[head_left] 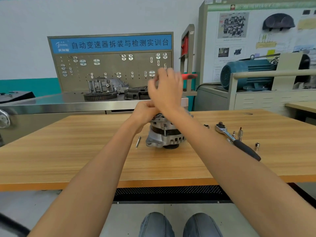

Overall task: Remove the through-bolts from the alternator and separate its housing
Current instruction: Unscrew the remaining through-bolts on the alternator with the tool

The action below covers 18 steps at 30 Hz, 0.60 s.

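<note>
Reaching forward from the near edge, both forearms converge over the middle of the wooden table [68,151], where the alternator [164,134] stands on end, pulley down, its long axis vertical. Just left of its base lies one loose bolt [138,141], pointing roughly near to far. To the right, a little apart, lie a ratchet [236,139] and a few small sockets [257,145].

The left hand [145,112] sits at the top left of the housing with fingers curled; it seems to grip the upper rim or something on it, though what exactly is hidden. The right hand [165,89] is raised above and just beyond the alternator, blurred, fingers bunched; whether it pinches anything cannot be told.

The through-bolts run vertically along the housing, so any remaining one must likely come straight up. The left hand is the nearer and steadies the body.

Farther back stands a steel bench [51,103] with gearbox parts [106,86].
</note>
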Available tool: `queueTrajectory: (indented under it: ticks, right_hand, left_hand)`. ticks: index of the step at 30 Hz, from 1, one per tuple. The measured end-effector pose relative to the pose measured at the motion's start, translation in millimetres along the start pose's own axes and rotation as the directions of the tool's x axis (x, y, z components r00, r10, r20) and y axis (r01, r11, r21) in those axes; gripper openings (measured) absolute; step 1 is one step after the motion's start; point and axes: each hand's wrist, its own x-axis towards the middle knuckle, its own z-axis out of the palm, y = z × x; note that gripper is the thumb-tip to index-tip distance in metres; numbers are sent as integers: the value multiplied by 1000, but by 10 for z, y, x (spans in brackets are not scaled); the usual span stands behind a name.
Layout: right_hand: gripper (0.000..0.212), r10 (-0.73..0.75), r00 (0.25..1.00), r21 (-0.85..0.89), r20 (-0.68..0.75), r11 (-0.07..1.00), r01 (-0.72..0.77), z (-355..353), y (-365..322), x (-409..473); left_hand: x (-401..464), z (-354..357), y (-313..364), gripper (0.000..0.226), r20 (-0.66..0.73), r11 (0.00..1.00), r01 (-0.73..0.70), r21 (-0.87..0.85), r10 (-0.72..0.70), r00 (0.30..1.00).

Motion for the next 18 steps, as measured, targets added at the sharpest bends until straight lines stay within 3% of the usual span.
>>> queueTrajectory:
  ticks: [1, 3, 8, 11, 13, 15, 18]
  right_hand:
    - [17, -69, 997, -241, -33, 969, 59, 30, 14, -53]
    - [31, -108, 993, -391, -57, 917, 77, 49, 8, -80]
    - [23, -2, 999, -108, -34, 994, -2, 30, -22, 44]
    - [14, 26, 999, 78, -40, 997, -23, 22, -16, 66]
    - [17, 67, 997, 280, 43, 957, -77, -2, -40, 89]
    - [28, 148, 966, 566, 213, 787, -245, -71, -49, 145]
    - [42, 238, 887, 820, 395, 344, -458, -153, -27, 234]
  left_hand:
    - [22, -24, 23, 26, -2, 999, 11, 42, -10, 1000]
    - [54, -53, 103, 18, 39, 993, -5, 116, 1, 999]
    - [55, -10, 208, 14, 17, 981, -32, 194, 29, 999]
    - [9, 35, 144, 13, -12, 991, 37, 125, -36, 999]
    - [-14, 34, 101, 15, 7, 998, 23, 59, -23, 1000]
    - [-31, 10, 66, 11, 39, 1000, 0, 2, 0, 999]
    - [-18, -52, 9, 17, 105, 999, -2, -35, 5, 994]
